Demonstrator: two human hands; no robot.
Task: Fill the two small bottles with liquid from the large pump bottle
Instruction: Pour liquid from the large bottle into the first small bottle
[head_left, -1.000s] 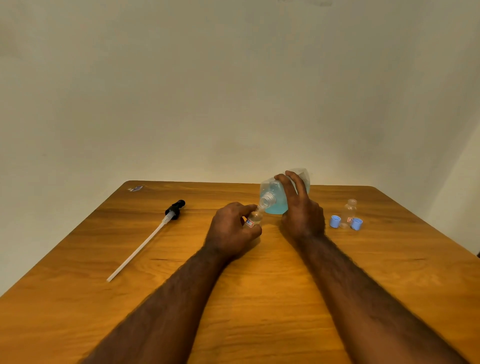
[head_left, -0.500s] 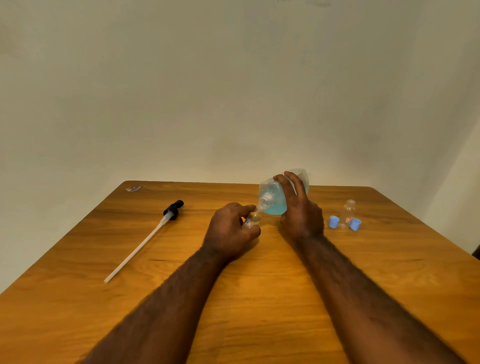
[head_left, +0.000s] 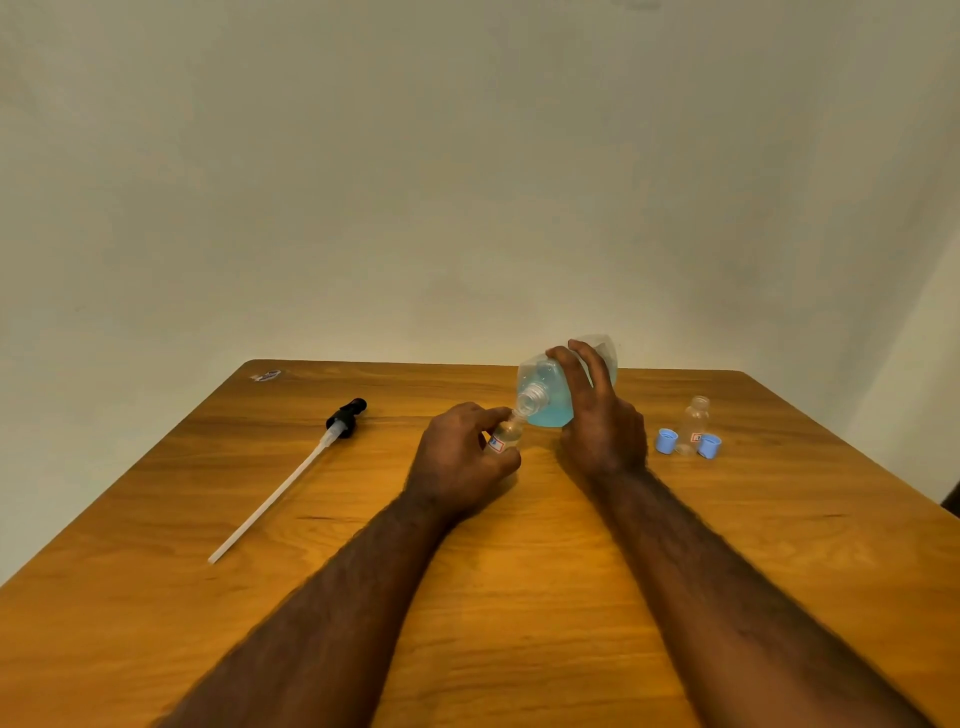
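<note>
My right hand (head_left: 597, 421) grips the large clear bottle (head_left: 545, 395), tipped on its side with blue liquid pooled low and its open neck pointing left and down. My left hand (head_left: 457, 457) holds a small clear bottle (head_left: 504, 436) tilted, its mouth right under the large bottle's neck. The two openings look to be touching. A second small clear bottle (head_left: 696, 421) stands upright on the table at the right, uncapped, with nothing visible inside it.
Two blue caps (head_left: 666, 441) (head_left: 709, 446) lie beside the second small bottle. The removed pump head with its long white tube (head_left: 291, 478) lies on the wooden table (head_left: 519, 571) at the left. A small wrapper (head_left: 266, 375) sits at the far left corner.
The view has shifted slightly. Both hands hold about the same pose, the large bottle still tipped toward the small one.
</note>
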